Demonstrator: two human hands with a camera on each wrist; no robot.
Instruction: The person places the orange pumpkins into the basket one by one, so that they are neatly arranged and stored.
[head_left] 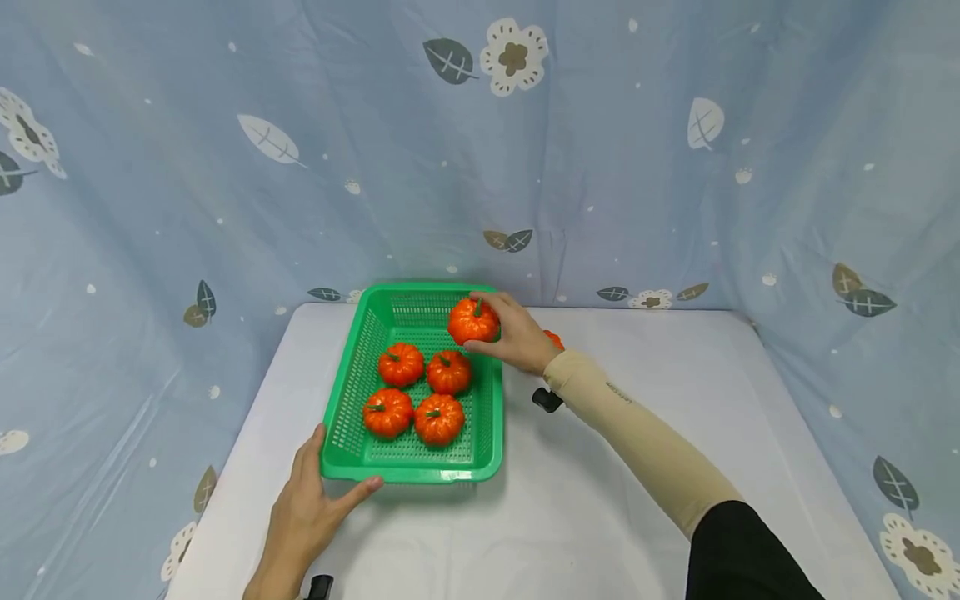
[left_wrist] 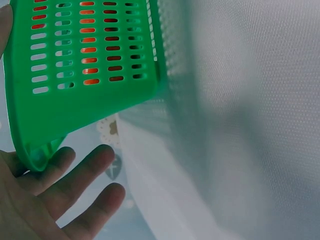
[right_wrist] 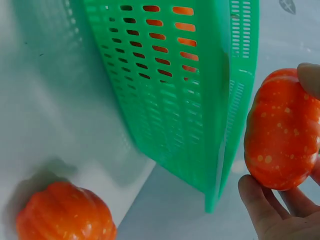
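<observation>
Presently — findings as follows:
Right hand [head_left: 517,333]: fingers curled round a small orange pumpkin [head_left: 473,321], carried above the far right corner of the green basket [head_left: 341,400], just over its rim.
Left hand [head_left: 307,508]: fingers straight, thumb and forefinger braced against the basket's near left corner; it grasps nothing.
Basket contents: four pumpkins [head_left: 401,364] in a two-by-two cluster — the far end of the floor is bare beneath the held one.
Basket axis: long side runs away from the person.
Loose pumpkin [right_wrist: 64,212]: on the table, just right of the basket, behind the right wrist.
Nearer hand: the right.
</observation>
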